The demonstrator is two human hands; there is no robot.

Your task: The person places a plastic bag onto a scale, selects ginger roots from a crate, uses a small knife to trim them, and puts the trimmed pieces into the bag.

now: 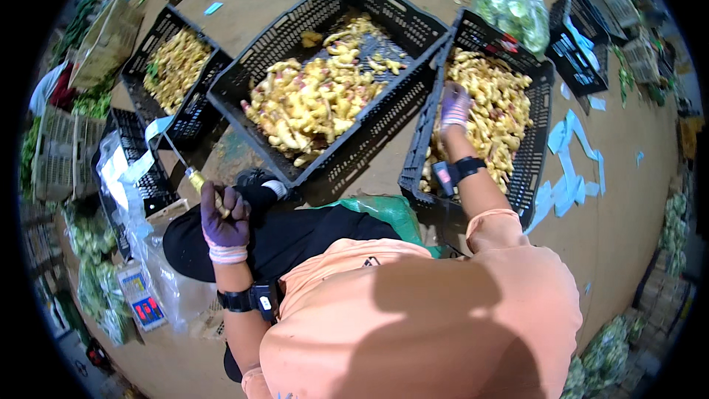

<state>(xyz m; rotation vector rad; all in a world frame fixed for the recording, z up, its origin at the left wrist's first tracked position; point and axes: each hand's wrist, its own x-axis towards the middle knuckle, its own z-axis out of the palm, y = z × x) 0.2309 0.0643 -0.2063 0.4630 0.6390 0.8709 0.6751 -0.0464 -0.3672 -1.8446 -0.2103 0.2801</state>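
My left hand (226, 221), in a purple glove with a striped cuff, grips a screwdriver-like tool by its yellow handle (198, 178). Its thin metal shaft points up and left towards a strip of pale blue material (137, 169). My right hand (455, 106), also gloved, reaches into the right black plastic crate (422, 138) and touches the ginger (496, 113) heaped there. Its fingertips are hidden, so I cannot tell whether it holds a piece. In the middle stands a larger black crate (354, 113), with ginger (310, 102) piled mostly towards its near left end.
A smaller black crate (205, 116) of ginger pieces (177, 69) stands at the left. Bagged green vegetables (512, 11) sit behind the right crate. Blue strips (565, 177) litter the floor at right. A digital scale display (145, 302) is at lower left, near clear plastic (171, 277).
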